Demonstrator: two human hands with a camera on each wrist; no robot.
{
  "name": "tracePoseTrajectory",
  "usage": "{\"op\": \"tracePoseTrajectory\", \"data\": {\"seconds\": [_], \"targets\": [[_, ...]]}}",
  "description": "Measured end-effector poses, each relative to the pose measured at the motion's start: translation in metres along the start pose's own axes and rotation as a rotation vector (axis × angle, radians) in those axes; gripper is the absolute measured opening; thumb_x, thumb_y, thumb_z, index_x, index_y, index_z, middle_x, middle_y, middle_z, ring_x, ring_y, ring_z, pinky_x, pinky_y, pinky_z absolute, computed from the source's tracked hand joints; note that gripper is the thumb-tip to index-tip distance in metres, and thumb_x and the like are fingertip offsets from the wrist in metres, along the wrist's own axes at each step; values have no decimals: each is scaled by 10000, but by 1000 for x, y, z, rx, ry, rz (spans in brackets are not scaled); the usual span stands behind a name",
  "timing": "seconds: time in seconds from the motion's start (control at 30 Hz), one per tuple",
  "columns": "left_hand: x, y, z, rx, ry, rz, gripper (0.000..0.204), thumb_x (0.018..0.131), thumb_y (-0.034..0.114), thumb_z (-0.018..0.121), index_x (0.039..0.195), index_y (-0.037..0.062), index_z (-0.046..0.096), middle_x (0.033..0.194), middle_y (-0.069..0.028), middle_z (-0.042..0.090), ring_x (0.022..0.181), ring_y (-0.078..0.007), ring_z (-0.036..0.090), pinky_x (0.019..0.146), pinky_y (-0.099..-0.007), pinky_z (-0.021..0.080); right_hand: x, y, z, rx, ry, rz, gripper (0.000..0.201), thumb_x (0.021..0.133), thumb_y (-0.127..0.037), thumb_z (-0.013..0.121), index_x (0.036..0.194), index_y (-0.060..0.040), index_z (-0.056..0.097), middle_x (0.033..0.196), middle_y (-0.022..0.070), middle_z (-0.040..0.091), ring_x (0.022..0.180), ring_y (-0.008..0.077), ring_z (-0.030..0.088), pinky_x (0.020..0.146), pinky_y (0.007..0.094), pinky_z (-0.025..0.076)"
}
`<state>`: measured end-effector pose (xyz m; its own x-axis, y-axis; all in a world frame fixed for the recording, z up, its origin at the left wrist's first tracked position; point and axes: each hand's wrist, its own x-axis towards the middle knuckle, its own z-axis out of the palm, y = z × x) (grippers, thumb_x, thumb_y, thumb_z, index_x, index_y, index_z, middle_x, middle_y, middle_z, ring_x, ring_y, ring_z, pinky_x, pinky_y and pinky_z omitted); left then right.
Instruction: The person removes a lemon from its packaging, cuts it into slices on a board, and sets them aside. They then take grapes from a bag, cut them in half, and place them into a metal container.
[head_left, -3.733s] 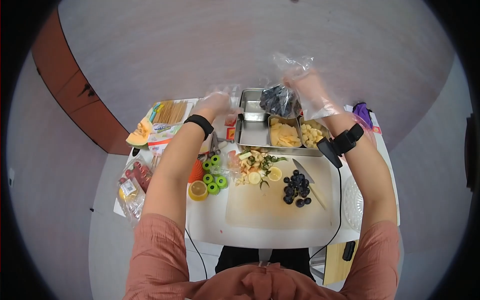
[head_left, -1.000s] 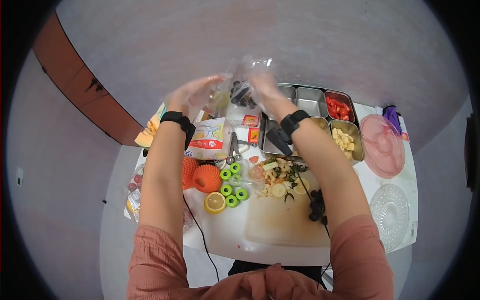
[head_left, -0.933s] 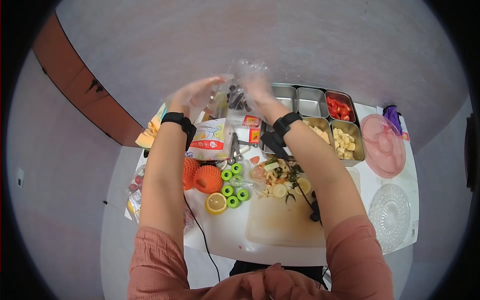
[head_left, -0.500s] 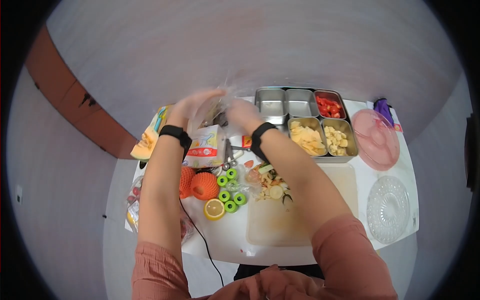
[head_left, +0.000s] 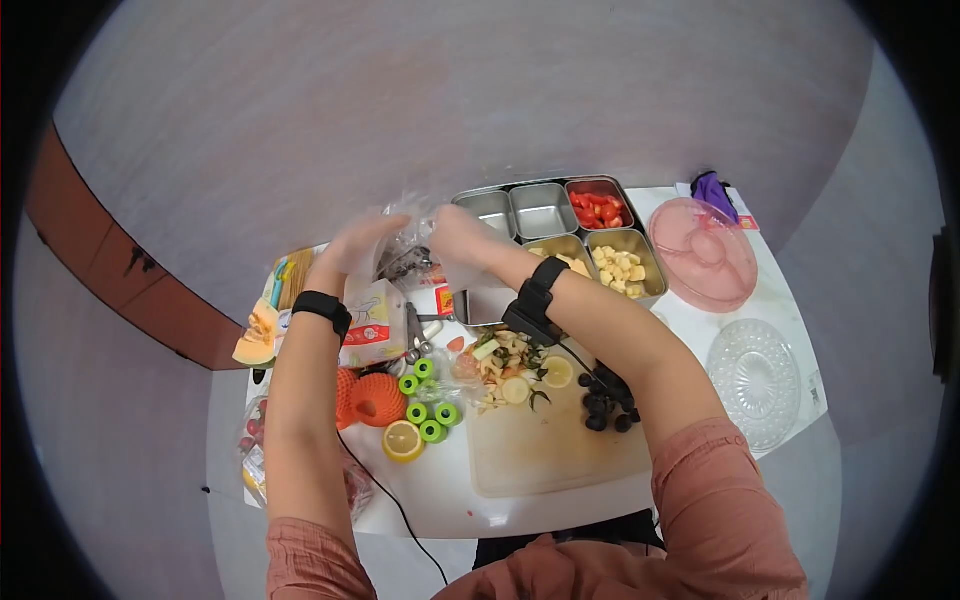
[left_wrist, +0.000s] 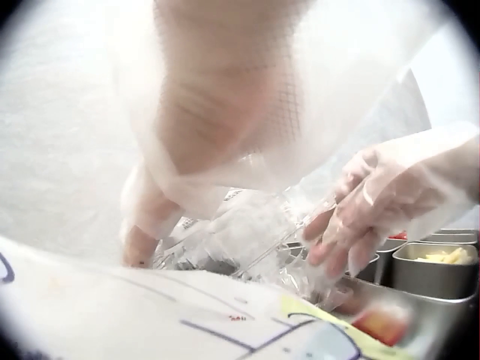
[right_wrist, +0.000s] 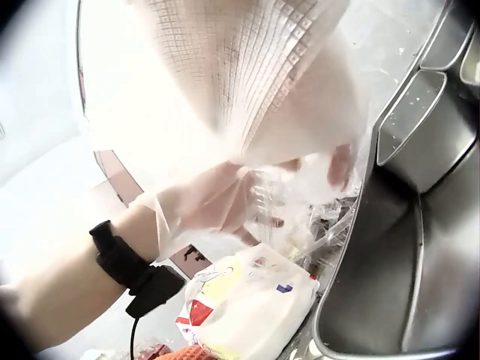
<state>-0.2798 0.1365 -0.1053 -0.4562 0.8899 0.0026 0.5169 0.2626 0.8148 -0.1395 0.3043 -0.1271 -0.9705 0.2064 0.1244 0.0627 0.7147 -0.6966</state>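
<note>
Both hands wear thin clear gloves and come together at the back left of the table. Between them, behind a white printed packet (head_left: 374, 322), a clear plastic bag (head_left: 405, 262) shows dark contents. My left hand (head_left: 358, 246) is beside the bag, its fingers straight and spread in the right wrist view. My right hand (head_left: 466, 244) is at the bag's other side; in the left wrist view its bent fingers (left_wrist: 358, 251) come down onto the crumpled film. Whether they pinch it I cannot tell. A steel tray (head_left: 474, 308) stands just right of the hands.
Tray tins hold red chunks (head_left: 597, 211) and yellow cubes (head_left: 619, 270). A cutting board (head_left: 550, 465) carries peelings (head_left: 497, 372) and dark grapes (head_left: 603, 405). Orange foam nets (head_left: 378, 400), a cut lemon (head_left: 403, 441), green rolls (head_left: 432, 431), a pink dish (head_left: 704, 255) and a glass plate (head_left: 754, 384) surround them.
The bag of dark fruit was held up over the tray by my right hand; it has come left and down to behind the printed packet. My left hand has moved to its side.
</note>
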Motion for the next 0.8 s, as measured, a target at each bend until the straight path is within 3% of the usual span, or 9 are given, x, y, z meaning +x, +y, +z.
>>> {"op": "tracePoseTrajectory", "data": {"seconds": [0.07, 0.2, 0.3, 0.37, 0.5, 0.6, 0.67, 0.77, 0.8], "targets": [[16, -7, 4, 60, 75, -161, 667, 881, 483, 679, 1315, -20, 614, 1282, -154, 663, 1112, -227, 625, 953, -365, 476, 0, 3, -2, -53, 217, -23, 241, 829, -138, 629, 878, 82, 714, 872, 314, 686, 895, 465, 683, 784, 465, 552], [27, -5, 35, 407, 200, -243, 884, 807, 563, 734, 1404, -45, 498, 1310, -243, 637, 1182, -324, 633, 986, -397, 491, 11, 11, -19, -41, 327, 79, 213, 832, -120, 614, 875, 64, 713, 924, 340, 662, 957, 482, 650, 808, 480, 547], [35, 3, 54, 668, 211, -402, 1011, 770, 596, 752, 1460, -51, 396, 1332, -325, 589, 1252, -415, 589, 1033, -425, 485, 15, 22, -42, -35, 695, -79, 186, 862, -104, 588, 901, 42, 697, 901, 283, 699, 892, 418, 698, 762, 445, 555], [34, 13, 56, 679, 198, -446, 974, 792, 588, 741, 1449, -50, 408, 1346, -339, 567, 1269, -434, 566, 1046, -452, 479, 0, 14, -73, 687, 530, 43, 225, 913, -79, 564, 1116, 11, 604, 917, 179, 699, 797, 314, 708, 718, 396, 554], [32, 39, 51, 673, 248, -458, 972, 798, 597, 741, 1452, -43, 413, 1373, -313, 563, 1293, -411, 557, 1045, -453, 480, -34, -11, -111, 1161, 644, -35, 173, 918, -5, 534, 1083, 21, 578, 852, 105, 650, 692, 196, 629, 616, 311, 506], [16, 67, 64, 834, 396, -339, 892, 837, 569, 722, 1444, -21, 442, 1340, -285, 596, 1278, -411, 567, 1030, -458, 494, -56, -22, -132, 1357, 687, -23, 117, 934, 21, 508, 1031, 30, 572, 802, 76, 611, 639, 167, 572, 560, 277, 467], [-10, 113, 97, 1200, 633, 41, 676, 882, 478, 696, 1347, 5, 564, 1260, -251, 641, 1226, -391, 603, 1010, -481, 508, -65, -29, -140, 1441, 788, -76, 142, 897, 99, 486, 1013, 53, 552, 846, 110, 597, 612, 148, 515, 544, 276, 431], [-48, 190, 158, 1197, 286, 81, 292, 839, 243, 675, 1024, 20, 706, 1026, -208, 698, 973, -299, 702, 815, -488, 535, -65, -17, -152, 1536, 815, -197, 95, 921, 81, 522, 1005, 56, 559, 829, 112, 593, 616, 148, 523, 545, 269, 429], [-62, 173, 197, 1453, 535, 415, 241, 779, 159, 650, 959, 6, 695, 879, -179, 677, 794, -292, 676, 699, -451, 495, -67, -14, -157, 1566, 822, -266, 80, 933, 63, 534, 1007, 57, 565, 820, 109, 594, 624, 148, 531, 549, 263, 432]]}}
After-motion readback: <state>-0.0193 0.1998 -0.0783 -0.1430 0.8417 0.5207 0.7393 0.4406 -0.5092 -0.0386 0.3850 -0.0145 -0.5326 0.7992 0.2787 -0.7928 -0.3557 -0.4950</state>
